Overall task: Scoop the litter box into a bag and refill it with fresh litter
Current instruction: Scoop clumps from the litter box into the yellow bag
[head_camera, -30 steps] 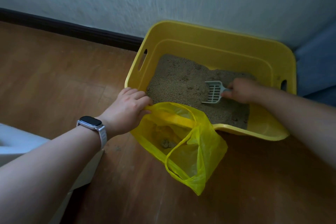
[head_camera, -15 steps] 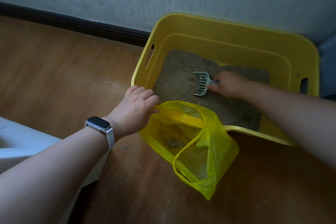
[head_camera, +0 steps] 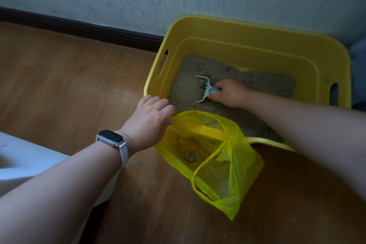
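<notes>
A yellow litter box [head_camera: 257, 31] stands on the wooden floor against the wall, holding brownish litter [head_camera: 190, 89]. My right hand [head_camera: 230, 93] grips the handle of a pale slotted scoop [head_camera: 205, 88], whose head lies tilted in the litter near the box's left side. My left hand [head_camera: 152, 119] holds the rim of a thin yellow plastic bag [head_camera: 233, 166] at the box's near left corner, keeping it open. A few clumps [head_camera: 193, 156] lie inside the bag.
A dark baseboard [head_camera: 83, 27] runs along the white wall behind. A white object [head_camera: 29, 164] sits at the lower left by my left forearm. Something blue [head_camera: 359, 65] is at the right edge. A few litter grains [head_camera: 137, 162] lie on the floor.
My right hand has dragged the scoop leftward through the litter, toward the box's left wall. My left hand has kept its hold on the bag.
</notes>
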